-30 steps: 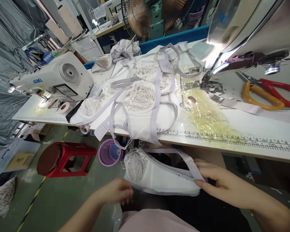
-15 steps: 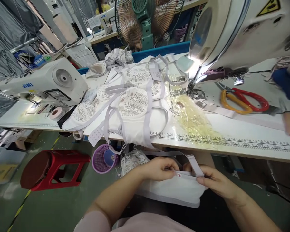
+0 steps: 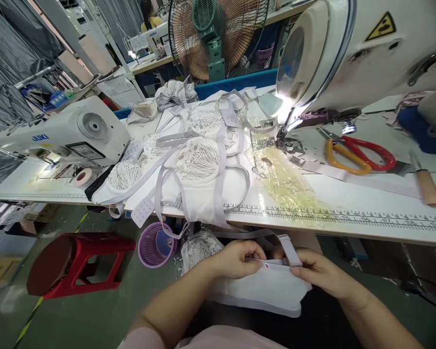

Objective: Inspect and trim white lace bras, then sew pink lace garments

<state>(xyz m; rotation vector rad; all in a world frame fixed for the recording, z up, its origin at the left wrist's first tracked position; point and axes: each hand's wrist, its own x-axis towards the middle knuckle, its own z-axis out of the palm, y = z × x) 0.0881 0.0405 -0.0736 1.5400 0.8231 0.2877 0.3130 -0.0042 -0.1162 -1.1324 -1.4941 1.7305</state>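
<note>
Below the worktable [image 3: 366,199], bra [image 3: 256,292] newly in left hand [image 3: 237,260], apparently by its edge

Toward the right of your tabletop [image 3: 352,198], a wooden-handled tool [image 3: 429,187] lies near the front edge, and a pair of scissors [image 3: 361,165] with one orange and one red handle rests to its left, farther back from that edge. Off to your left, a white sewing machine [image 3: 67,133] marked JUKI stands behind the front edge, with a roll of tape [image 3: 85,178] just beside it. Past your back edge you have a large fan [image 3: 215,48], while below the front edge a purple basket [image 3: 150,249] and a red stool [image 3: 90,264] stand on the floor [image 3: 105,320].
</note>
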